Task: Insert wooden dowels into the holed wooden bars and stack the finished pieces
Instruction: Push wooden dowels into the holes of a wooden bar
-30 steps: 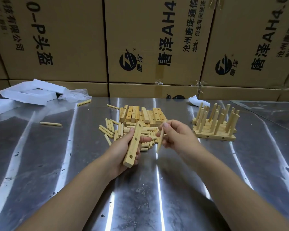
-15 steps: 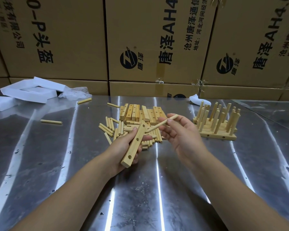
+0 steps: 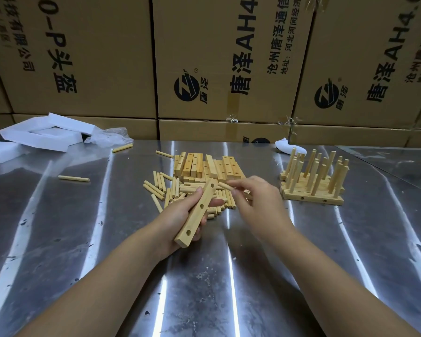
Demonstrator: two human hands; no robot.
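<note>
- The left hand [image 3: 180, 221] grips a holed wooden bar [image 3: 197, 214] around its middle, fingers curled under it and thumb on its edge; the bar tilts up and away, its holed face toward the camera.
- The right hand [image 3: 257, 201] pinches 1 wooden dowel [image 3: 225, 185] at its fingertips, with the dowel's free end just beside the bar's upper end.
- Behind the hands, loose dowels [image 3: 159, 188] lie scattered against a pile of bare bars [image 3: 206, 166].
- To the right, well apart, stand the finished pieces [image 3: 312, 188], their dowels pointing up.
- The worktop [image 3: 229, 276] is shiny sheet metal; 3 stray dowels [image 3: 74, 178] lie on its left and far side.
- White foam pieces [image 3: 41, 136] and clear plastic wrap [image 3: 110, 136] sit far left; printed cardboard boxes [image 3: 83, 57] wall the back.
</note>
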